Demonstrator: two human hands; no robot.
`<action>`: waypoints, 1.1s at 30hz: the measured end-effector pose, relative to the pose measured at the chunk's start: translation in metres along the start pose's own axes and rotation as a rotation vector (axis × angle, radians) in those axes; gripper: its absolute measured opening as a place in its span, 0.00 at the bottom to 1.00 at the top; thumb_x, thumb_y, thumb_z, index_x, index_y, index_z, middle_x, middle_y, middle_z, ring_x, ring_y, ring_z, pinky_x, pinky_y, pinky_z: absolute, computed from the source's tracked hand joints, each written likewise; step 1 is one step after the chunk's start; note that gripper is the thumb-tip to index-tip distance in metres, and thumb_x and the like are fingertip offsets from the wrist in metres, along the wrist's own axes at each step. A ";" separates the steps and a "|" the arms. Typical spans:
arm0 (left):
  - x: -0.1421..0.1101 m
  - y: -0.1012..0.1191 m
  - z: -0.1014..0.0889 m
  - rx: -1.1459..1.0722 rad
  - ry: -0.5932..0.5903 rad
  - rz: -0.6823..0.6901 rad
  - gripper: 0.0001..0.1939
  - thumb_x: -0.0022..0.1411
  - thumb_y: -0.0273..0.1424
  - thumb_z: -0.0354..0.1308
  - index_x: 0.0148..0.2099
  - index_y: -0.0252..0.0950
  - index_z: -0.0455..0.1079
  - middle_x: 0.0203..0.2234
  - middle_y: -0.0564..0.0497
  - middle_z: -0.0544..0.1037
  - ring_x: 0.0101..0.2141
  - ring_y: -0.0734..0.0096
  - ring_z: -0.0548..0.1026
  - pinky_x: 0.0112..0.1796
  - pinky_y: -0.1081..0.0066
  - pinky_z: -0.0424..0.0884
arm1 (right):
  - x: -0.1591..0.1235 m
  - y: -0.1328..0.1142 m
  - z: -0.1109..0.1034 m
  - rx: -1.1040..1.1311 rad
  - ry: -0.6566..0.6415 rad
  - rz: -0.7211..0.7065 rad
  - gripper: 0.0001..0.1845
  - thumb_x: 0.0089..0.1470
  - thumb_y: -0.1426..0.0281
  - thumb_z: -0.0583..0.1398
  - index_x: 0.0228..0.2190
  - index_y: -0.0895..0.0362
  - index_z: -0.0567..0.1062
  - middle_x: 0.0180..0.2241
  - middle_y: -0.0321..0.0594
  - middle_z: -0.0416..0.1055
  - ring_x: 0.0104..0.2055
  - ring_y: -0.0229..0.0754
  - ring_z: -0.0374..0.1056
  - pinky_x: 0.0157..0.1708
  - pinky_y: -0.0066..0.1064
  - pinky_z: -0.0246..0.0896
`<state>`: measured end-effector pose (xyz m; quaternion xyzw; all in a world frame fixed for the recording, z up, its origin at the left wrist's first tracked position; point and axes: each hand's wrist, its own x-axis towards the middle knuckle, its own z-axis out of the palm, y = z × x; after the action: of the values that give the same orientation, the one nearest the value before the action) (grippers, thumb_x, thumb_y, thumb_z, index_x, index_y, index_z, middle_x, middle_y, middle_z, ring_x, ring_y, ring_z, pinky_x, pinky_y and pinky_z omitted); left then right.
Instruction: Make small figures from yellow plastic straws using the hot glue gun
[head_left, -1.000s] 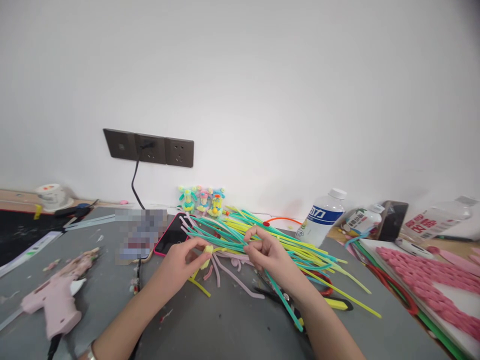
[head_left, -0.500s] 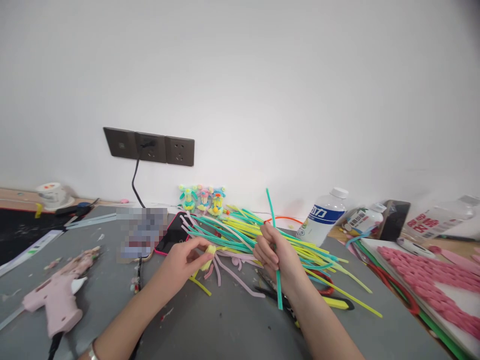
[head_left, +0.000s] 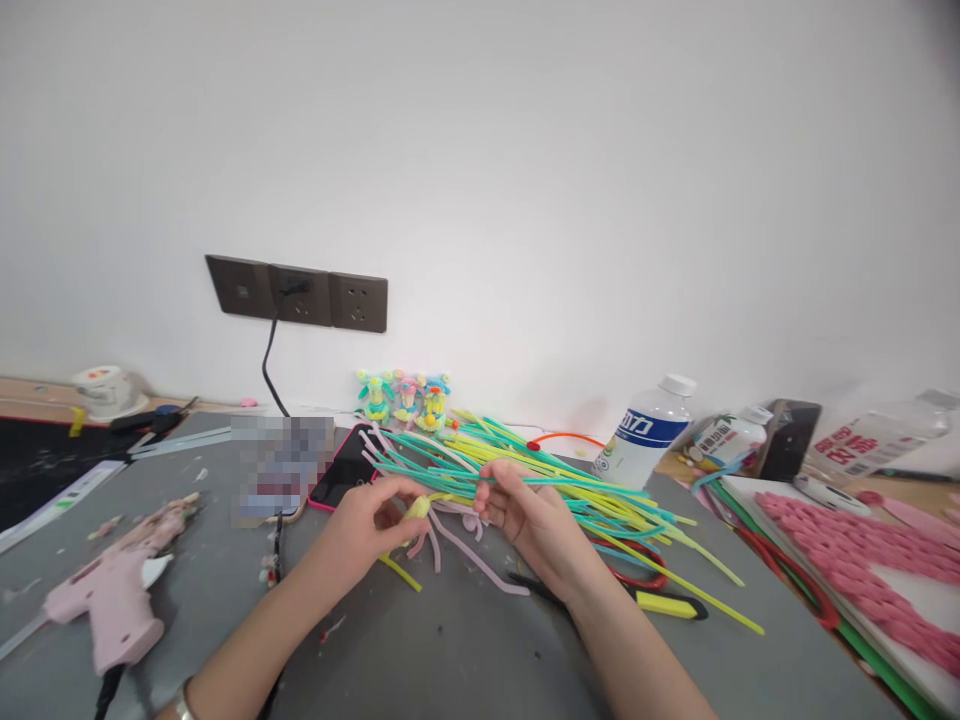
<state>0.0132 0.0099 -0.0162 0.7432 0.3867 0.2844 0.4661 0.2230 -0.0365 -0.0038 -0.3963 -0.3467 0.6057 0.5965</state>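
My left hand (head_left: 379, 520) pinches a small, rounded bundle of yellow pipe cleaner (head_left: 418, 508) between thumb and fingertips. Just right of it is my right hand (head_left: 529, 515), palm partly turned toward me and fingers bent. A green pipe cleaner (head_left: 585, 485) runs sideways from its fingertips, above the pile; the fingers partly hide the grip. Behind both hands spreads a pile of green and yellow pipe cleaners (head_left: 645, 530). Lilac pipe cleaners (head_left: 480, 562) lie curved on the table between the hands.
On the left lies a pink glue gun (head_left: 112, 590). Two phones, one a black phone with pink edge (head_left: 346, 470), sit beyond my left hand. Small pipe-cleaner figures (head_left: 405, 400) stand by the wall. A bottle (head_left: 649, 430) and pink braided piece (head_left: 862, 570) are at right.
My right hand has turned and moved left toward the left hand. The green pipe cleaner has swung from upright to nearly level. My left hand stays in place, with the yellow bundle slightly turned.
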 end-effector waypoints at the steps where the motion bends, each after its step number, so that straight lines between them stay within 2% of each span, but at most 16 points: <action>1: 0.000 0.000 0.000 0.014 0.008 0.017 0.11 0.58 0.38 0.60 0.40 0.37 0.74 0.26 0.52 0.78 0.27 0.68 0.75 0.29 0.73 0.69 | 0.000 0.001 0.001 0.003 -0.002 -0.026 0.21 0.43 0.56 0.72 0.25 0.57 0.72 0.21 0.33 0.69 0.24 0.35 0.64 0.26 0.27 0.60; 5: 0.001 -0.005 -0.001 0.067 0.075 0.114 0.07 0.56 0.34 0.61 0.36 0.37 0.74 0.35 0.47 0.77 0.36 0.64 0.76 0.32 0.72 0.72 | 0.001 0.005 0.002 0.066 0.004 -0.079 0.21 0.44 0.60 0.73 0.23 0.55 0.67 0.15 0.26 0.58 0.19 0.31 0.54 0.22 0.25 0.56; 7: 0.002 -0.007 -0.002 0.059 0.096 0.156 0.06 0.56 0.33 0.60 0.36 0.37 0.74 0.38 0.46 0.77 0.39 0.62 0.76 0.33 0.72 0.73 | 0.001 0.005 0.001 0.071 0.014 -0.055 0.19 0.44 0.59 0.73 0.28 0.56 0.71 0.17 0.28 0.62 0.20 0.33 0.59 0.23 0.26 0.58; 10: 0.003 -0.009 -0.002 0.025 0.107 0.161 0.07 0.57 0.34 0.59 0.38 0.38 0.74 0.40 0.45 0.77 0.41 0.62 0.77 0.34 0.72 0.74 | 0.001 0.003 0.001 0.058 0.035 -0.007 0.24 0.43 0.55 0.72 0.36 0.58 0.76 0.25 0.37 0.73 0.29 0.39 0.70 0.31 0.31 0.66; 12: 0.002 -0.008 -0.002 0.013 0.098 0.110 0.09 0.58 0.36 0.59 0.39 0.38 0.74 0.37 0.47 0.79 0.36 0.64 0.77 0.34 0.72 0.74 | 0.001 0.003 0.002 0.048 0.045 -0.011 0.24 0.42 0.54 0.72 0.33 0.58 0.77 0.28 0.41 0.76 0.32 0.41 0.72 0.35 0.33 0.67; 15: 0.001 -0.006 -0.001 -0.025 0.071 0.010 0.12 0.60 0.40 0.59 0.40 0.38 0.72 0.31 0.51 0.80 0.32 0.66 0.78 0.34 0.72 0.74 | 0.003 0.004 0.001 0.044 0.048 -0.063 0.23 0.44 0.52 0.71 0.24 0.57 0.71 0.19 0.33 0.66 0.23 0.35 0.63 0.26 0.29 0.61; 18: -0.001 -0.006 0.000 -0.062 0.057 -0.017 0.13 0.61 0.43 0.57 0.40 0.38 0.70 0.31 0.51 0.80 0.32 0.65 0.79 0.33 0.72 0.74 | 0.004 0.004 0.000 0.071 0.057 -0.065 0.25 0.46 0.49 0.69 0.23 0.55 0.68 0.13 0.25 0.53 0.17 0.32 0.50 0.21 0.27 0.51; 23: -0.001 -0.007 0.000 -0.014 0.057 -0.013 0.14 0.62 0.44 0.57 0.38 0.38 0.69 0.30 0.52 0.79 0.28 0.69 0.77 0.29 0.74 0.73 | 0.002 0.006 -0.001 0.006 0.034 -0.030 0.27 0.48 0.48 0.67 0.20 0.55 0.66 0.11 0.25 0.51 0.16 0.31 0.45 0.21 0.27 0.47; 25: -0.001 -0.006 0.000 0.000 0.061 0.006 0.13 0.62 0.43 0.57 0.38 0.38 0.70 0.32 0.51 0.79 0.31 0.67 0.78 0.31 0.73 0.74 | 0.001 0.008 -0.001 -0.059 0.006 -0.017 0.27 0.49 0.47 0.65 0.19 0.56 0.66 0.11 0.25 0.51 0.16 0.31 0.45 0.22 0.27 0.47; 27: 0.000 -0.004 -0.001 0.001 0.090 0.056 0.12 0.61 0.42 0.57 0.39 0.38 0.72 0.40 0.46 0.79 0.40 0.62 0.78 0.35 0.71 0.76 | 0.001 0.010 0.000 -0.106 -0.024 0.002 0.27 0.50 0.47 0.65 0.19 0.56 0.66 0.12 0.25 0.50 0.16 0.31 0.45 0.22 0.27 0.46; 30: 0.000 -0.004 -0.003 0.063 0.190 0.163 0.10 0.61 0.39 0.58 0.38 0.39 0.75 0.54 0.41 0.73 0.52 0.55 0.73 0.42 0.67 0.75 | 0.003 0.011 -0.001 -0.103 -0.070 0.015 0.29 0.52 0.45 0.62 0.17 0.55 0.64 0.12 0.24 0.47 0.16 0.31 0.42 0.20 0.27 0.42; 31: 0.000 -0.005 -0.003 0.096 0.218 0.189 0.10 0.61 0.38 0.58 0.39 0.39 0.75 0.54 0.41 0.73 0.52 0.56 0.73 0.43 0.66 0.74 | 0.003 0.011 -0.002 -0.095 -0.084 0.014 0.31 0.52 0.44 0.60 0.16 0.55 0.63 0.12 0.25 0.46 0.16 0.31 0.40 0.19 0.27 0.41; 33: 0.001 -0.006 -0.004 0.140 0.243 0.219 0.09 0.62 0.37 0.58 0.40 0.39 0.75 0.47 0.43 0.76 0.47 0.59 0.75 0.43 0.66 0.73 | 0.005 0.009 -0.004 -0.098 -0.096 0.011 0.34 0.53 0.43 0.58 0.13 0.55 0.60 0.11 0.25 0.43 0.15 0.31 0.38 0.18 0.28 0.37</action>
<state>0.0081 0.0142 -0.0202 0.7717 0.3759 0.3935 0.3292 0.2228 -0.0325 -0.0144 -0.3974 -0.4021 0.6096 0.5557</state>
